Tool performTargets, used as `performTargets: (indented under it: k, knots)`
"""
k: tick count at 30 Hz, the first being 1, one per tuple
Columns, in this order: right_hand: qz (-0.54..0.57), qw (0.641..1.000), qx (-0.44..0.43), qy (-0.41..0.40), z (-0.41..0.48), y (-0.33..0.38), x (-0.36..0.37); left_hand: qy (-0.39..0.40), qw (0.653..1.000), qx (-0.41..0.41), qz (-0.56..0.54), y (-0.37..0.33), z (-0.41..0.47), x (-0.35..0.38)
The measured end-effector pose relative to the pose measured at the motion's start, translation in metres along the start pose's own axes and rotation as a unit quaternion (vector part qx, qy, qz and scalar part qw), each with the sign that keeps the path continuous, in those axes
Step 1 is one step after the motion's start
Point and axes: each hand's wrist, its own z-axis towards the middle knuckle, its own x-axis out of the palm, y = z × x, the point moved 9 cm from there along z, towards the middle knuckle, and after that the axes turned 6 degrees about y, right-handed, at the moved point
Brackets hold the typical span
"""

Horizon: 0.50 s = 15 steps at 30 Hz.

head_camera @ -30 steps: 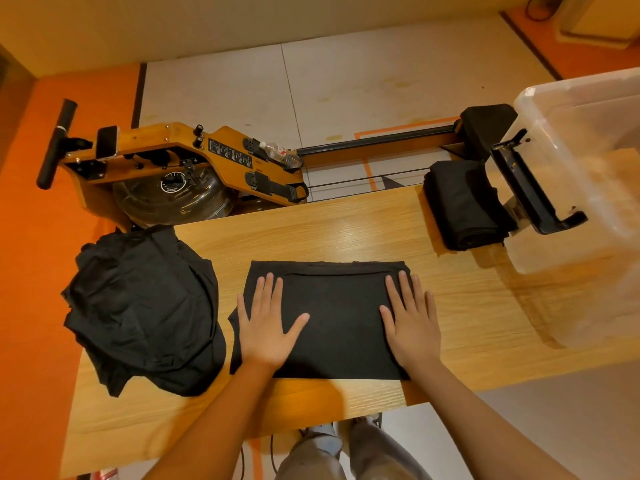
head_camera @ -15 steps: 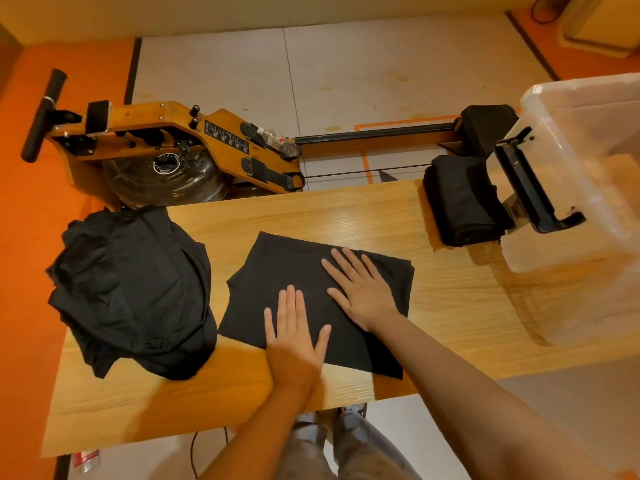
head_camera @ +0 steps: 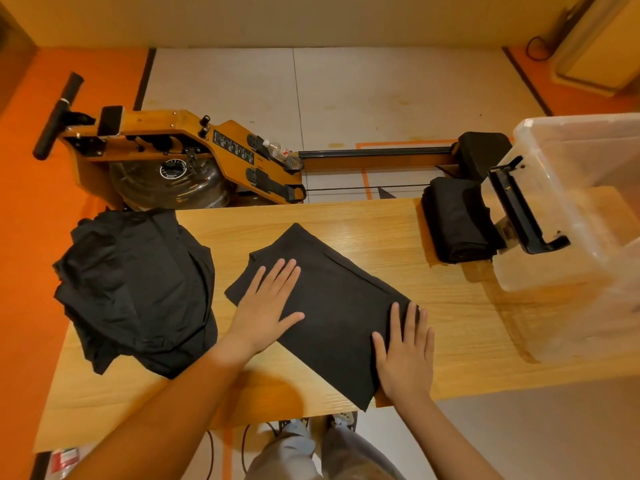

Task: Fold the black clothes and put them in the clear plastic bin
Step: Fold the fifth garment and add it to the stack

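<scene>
**Black Clothes Part Folded, None Seen in Bin**

Head view: the left hand [head_camera: 266, 306] and right hand [head_camera: 405, 355], apart with fingers straight, press flat on a part-folded black garment [head_camera: 332, 306] lying askew mid-desk [head_camera: 450, 323]. A folded black stack [head_camera: 457, 223] sits just beside the clear plastic bin [head_camera: 571, 209]. A crumpled pile [head_camera: 138, 289] waits at the left end, so most of the work appears to remain. The bin runs off the frame's right edge, its contents unclear.

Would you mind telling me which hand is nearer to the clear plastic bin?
Right. The right hand rests flat on the right end of the folded black garment, toward the clear plastic bin; the left hand rests flat on its left end, farther away.
</scene>
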Motion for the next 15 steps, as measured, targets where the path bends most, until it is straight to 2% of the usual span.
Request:
performTargets:
  k: [2,4,6,8,11,15]
  knots:
    - [0.001,0.997,-0.073,-0.028,0.009,0.028,-0.014,-0.044,0.988,-0.12,-0.082,-0.012,-0.014,-0.007]
    - [-0.002,0.981,-0.194,-0.009,0.019,0.073,-0.011,-0.042,0.959,-0.219,-0.175,-0.041,-0.032,0.006]
    - [-0.035,0.949,-0.313,0.026,0.027,0.11,0.003,-0.012,0.948,-0.241,-0.205,-0.077,-0.042,0.027]
    - [-0.076,0.921,-0.378,0.05,0.037,0.117,0.017,0.013,0.957,-0.238,-0.162,-0.094,-0.045,0.041]
    - [-0.089,0.926,-0.363,0.042,0.049,0.094,0.019,0.056,0.969,-0.221,-0.093,-0.084,-0.043,0.044]
    - [-0.054,0.962,-0.266,0.044,0.038,0.072,0.016,0.068,0.99,-0.11,-0.053,-0.066,-0.025,0.045]
